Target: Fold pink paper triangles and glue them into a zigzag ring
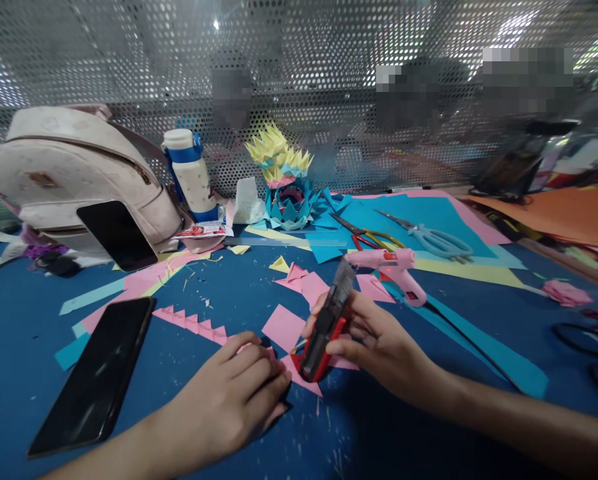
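My right hand (379,340) is wrapped round a red and black stapler (325,327), held tilted above the blue table. My left hand (236,393) lies closed beside it, fingers curled over the end of a pink folded-paper strip (191,323) with a row of triangle points. Its fingertips are hidden. Pink paper squares (283,327) lie between and behind the hands. Just beyond the stapler rests a pink glue gun (391,267), its black cord trailing to the right.
A phone (96,373) lies at left; another phone (119,235) leans on a white backpack (73,173). Behind stand a bottle (191,177) and a yellow and blue paper model (286,180). Scissors (429,237) lie on blue sheets (439,210). A perforated metal screen (299,80) closes the back.
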Motion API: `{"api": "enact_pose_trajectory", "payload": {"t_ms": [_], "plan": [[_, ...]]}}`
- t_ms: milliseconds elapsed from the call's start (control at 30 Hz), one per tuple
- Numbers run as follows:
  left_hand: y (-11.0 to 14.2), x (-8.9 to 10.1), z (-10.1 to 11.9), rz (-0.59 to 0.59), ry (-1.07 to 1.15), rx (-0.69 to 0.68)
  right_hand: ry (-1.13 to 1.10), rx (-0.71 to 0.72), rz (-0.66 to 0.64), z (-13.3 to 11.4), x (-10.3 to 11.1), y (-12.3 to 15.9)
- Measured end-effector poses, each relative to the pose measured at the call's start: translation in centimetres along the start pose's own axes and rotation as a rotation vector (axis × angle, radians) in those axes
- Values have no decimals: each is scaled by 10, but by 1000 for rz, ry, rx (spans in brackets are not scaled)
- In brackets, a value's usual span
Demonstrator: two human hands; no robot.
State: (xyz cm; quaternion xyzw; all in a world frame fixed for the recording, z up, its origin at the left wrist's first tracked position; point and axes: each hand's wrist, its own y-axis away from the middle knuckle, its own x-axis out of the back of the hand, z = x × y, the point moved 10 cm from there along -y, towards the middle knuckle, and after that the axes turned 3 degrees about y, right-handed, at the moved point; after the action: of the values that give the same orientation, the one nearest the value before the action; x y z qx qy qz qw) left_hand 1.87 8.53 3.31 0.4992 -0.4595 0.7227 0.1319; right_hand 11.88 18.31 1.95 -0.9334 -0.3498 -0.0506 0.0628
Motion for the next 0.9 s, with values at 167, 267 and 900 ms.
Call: {"api": "enact_pose_trajectory", "payload": {"t_ms": [167,267,900], "plan": [[-1,0,0,-16,17,4,49,100,-38,-10,-4,3],[-1,0,0,-21,28,7,149,176,-66,-18,-7,7],[4,-1,1,-4,3,-9,324,193,-278,0,-27,9]]}}
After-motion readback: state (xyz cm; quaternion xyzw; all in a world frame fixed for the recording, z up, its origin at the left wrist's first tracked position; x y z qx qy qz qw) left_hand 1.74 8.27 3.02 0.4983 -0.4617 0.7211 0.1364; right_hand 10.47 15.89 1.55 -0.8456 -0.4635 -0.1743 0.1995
